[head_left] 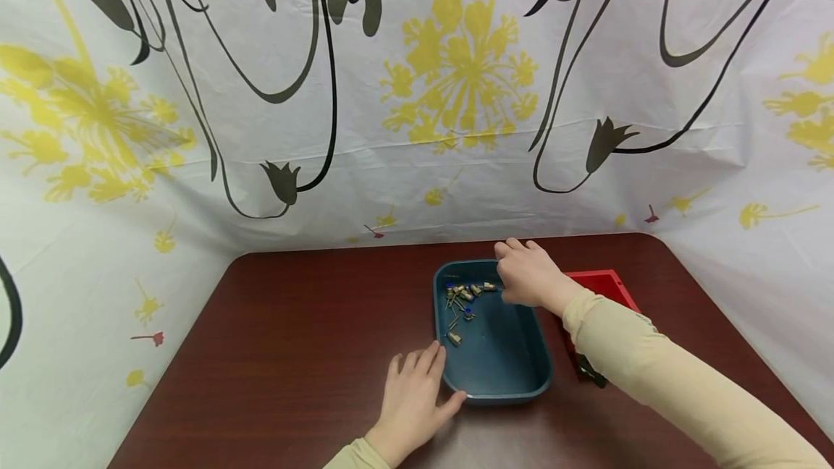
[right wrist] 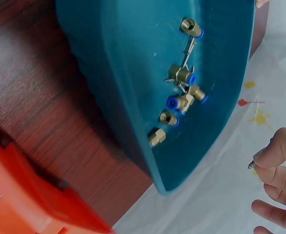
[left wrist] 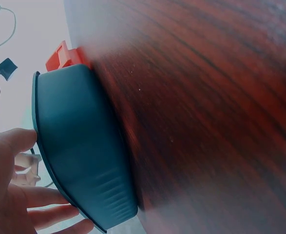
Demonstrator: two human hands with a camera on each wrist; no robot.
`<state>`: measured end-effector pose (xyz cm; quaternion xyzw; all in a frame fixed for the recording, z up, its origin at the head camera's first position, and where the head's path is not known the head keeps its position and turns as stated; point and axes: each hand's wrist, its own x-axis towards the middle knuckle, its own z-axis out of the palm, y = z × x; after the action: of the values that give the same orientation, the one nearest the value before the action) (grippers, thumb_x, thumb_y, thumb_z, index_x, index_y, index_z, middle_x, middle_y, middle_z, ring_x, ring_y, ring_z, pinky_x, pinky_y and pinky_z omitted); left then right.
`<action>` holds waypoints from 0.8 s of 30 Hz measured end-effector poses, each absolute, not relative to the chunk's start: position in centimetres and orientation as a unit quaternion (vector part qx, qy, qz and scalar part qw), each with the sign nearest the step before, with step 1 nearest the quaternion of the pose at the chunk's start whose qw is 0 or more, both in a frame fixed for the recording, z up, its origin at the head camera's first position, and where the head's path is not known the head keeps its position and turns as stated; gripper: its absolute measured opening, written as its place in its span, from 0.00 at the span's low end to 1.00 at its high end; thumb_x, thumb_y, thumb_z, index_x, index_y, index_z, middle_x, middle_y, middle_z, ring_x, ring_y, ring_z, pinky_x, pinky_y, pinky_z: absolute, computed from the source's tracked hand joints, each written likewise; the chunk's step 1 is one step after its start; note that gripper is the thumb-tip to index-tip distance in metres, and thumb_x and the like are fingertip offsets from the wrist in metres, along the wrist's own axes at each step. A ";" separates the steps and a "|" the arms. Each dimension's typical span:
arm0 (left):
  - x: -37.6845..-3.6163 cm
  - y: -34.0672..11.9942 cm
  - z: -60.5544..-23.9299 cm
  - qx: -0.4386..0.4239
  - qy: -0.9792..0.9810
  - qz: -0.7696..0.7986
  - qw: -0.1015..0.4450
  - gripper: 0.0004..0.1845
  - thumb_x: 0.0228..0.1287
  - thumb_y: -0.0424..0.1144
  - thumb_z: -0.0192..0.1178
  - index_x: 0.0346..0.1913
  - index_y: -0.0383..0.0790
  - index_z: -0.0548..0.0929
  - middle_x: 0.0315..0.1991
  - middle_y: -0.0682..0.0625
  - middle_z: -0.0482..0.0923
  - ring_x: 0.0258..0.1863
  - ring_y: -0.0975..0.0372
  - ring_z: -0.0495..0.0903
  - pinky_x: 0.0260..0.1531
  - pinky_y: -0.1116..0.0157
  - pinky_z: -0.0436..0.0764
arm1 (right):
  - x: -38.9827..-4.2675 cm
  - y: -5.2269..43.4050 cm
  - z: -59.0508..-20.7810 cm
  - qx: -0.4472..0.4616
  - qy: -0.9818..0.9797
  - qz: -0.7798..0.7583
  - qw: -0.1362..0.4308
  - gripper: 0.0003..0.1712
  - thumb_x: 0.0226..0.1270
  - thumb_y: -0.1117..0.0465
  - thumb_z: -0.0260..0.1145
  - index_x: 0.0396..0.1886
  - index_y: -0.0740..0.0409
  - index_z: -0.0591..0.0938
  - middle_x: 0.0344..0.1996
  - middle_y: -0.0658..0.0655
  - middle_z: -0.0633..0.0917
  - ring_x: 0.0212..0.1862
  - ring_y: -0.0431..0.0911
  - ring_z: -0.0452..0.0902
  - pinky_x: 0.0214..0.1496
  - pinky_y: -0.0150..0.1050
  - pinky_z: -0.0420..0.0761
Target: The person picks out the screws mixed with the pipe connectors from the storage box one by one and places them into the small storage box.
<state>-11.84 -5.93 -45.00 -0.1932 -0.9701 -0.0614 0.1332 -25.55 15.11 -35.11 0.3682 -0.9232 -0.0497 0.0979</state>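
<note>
- Right hand (head_left: 531,277) hovers above the far end of the blue tray (head_left: 515,375); thumb and forefinger pinch a small screw (right wrist: 252,165).
- Brass fittings (right wrist: 181,100) and screws lie in the tray just below those fingers.
- Left hand (head_left: 413,400) rests flat, fingers loosely spread, touching the tray's near corner.
- Red tray (head_left: 602,284) sits beyond the right wrist.

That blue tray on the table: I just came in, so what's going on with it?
A person is picking small parts out of the blue tray. Their right hand is over the tray's far end, pinching a small screw between thumb and finger. The left hand rests flat against the tray's near corner. Brass fittings and screws lie in the tray; a red tray sits beside it.
</note>
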 end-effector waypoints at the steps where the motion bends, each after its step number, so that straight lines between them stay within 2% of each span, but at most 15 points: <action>1: -11.8 -5.9 -45.0 -0.193 -0.970 -0.062 0.132 0.35 0.52 0.63 0.53 0.56 0.40 0.73 0.54 0.49 0.70 0.47 0.57 0.69 0.45 0.48 0.63 | -25.6 15.3 -35.1 0.367 -0.924 -0.048 0.099 0.21 0.41 0.61 0.68 0.02 0.46 0.66 0.25 0.50 0.67 0.30 0.47 0.59 0.26 0.39 0.57; 15: -11.8 -5.9 -45.1 -0.193 -0.970 -0.066 0.134 0.35 0.52 0.63 0.53 0.56 0.40 0.73 0.55 0.48 0.69 0.47 0.56 0.69 0.45 0.48 0.63 | -25.3 19.0 -35.1 0.340 -0.934 -0.022 0.105 0.21 0.40 0.60 0.68 0.02 0.46 0.65 0.24 0.49 0.67 0.31 0.46 0.61 0.27 0.39 0.58; 24: -11.8 -5.9 -45.0 -0.191 -0.971 -0.063 0.132 0.35 0.52 0.63 0.52 0.56 0.40 0.73 0.55 0.48 0.69 0.47 0.56 0.69 0.45 0.48 0.63 | -25.2 22.1 -35.0 0.317 -0.941 -0.014 0.115 0.17 0.36 0.63 0.64 0.02 0.46 0.66 0.23 0.49 0.66 0.32 0.48 0.62 0.26 0.39 0.58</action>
<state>-11.75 -5.86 -45.04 -0.1912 -0.9706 -0.0633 0.1320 -25.23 22.10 -34.98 0.3170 -0.9414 -0.0140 0.1145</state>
